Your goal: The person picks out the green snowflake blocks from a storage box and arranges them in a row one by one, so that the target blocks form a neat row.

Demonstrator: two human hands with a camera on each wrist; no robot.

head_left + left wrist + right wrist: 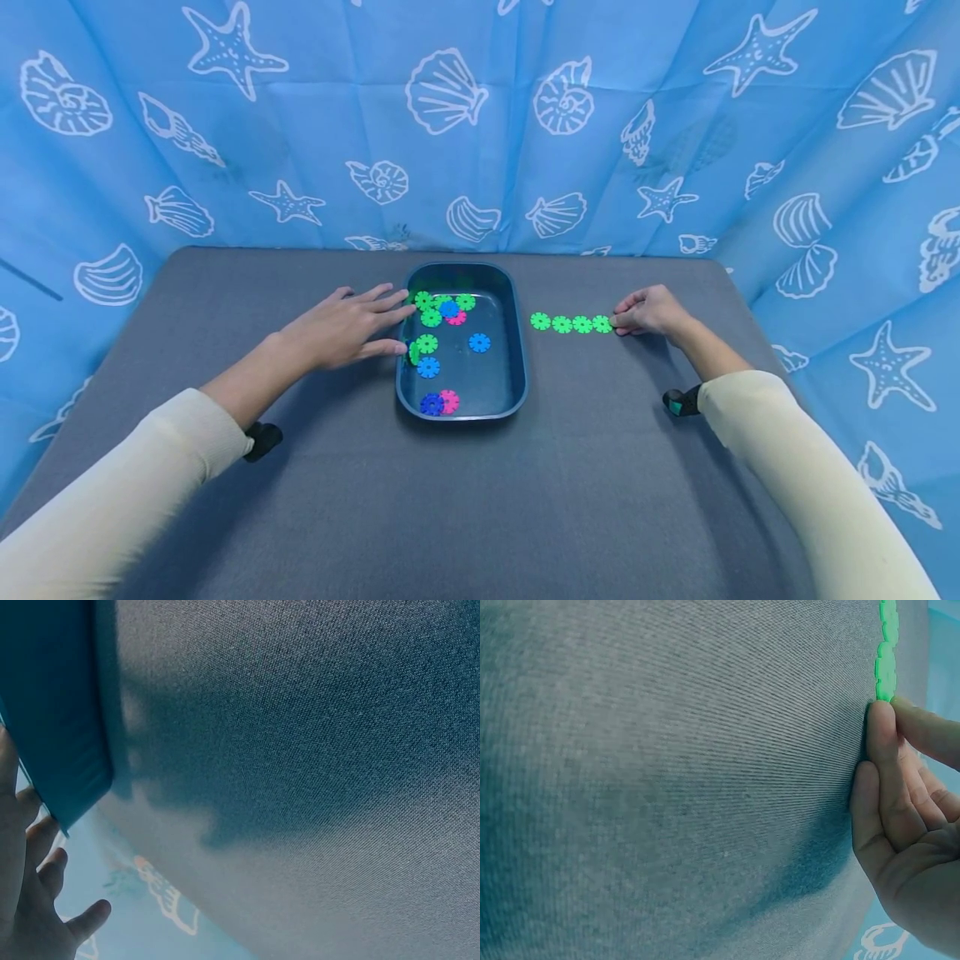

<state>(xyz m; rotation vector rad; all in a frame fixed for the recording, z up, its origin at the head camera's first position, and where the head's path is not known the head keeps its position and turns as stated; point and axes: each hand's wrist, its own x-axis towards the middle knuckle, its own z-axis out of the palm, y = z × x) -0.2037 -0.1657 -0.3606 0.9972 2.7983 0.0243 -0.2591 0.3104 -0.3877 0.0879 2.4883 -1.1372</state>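
Observation:
In the head view a row of several green notched discs (pixel 572 324) runs along the table right of the tray. My right hand (pixel 649 312) pinches the disc at the right end of the row between thumb and forefinger; the right wrist view shows this green notched disc (pixel 886 671) at the fingertips. My left hand (pixel 347 325) spreads its fingers at the left rim of the dark tray (pixel 517 367), with the fingertips at the rim beside a tilted green disc (pixel 415 352). Most of the tray's inside is hidden from the left wrist view.
Inside the tray lie loose green, blue and pink discs, among them a light blue disc (pixel 480 342) and a pink disc (pixel 449 401). A grey cloth covers the table (pixel 480 500). Behind hangs a blue curtain (pixel 315 125) printed with shells.

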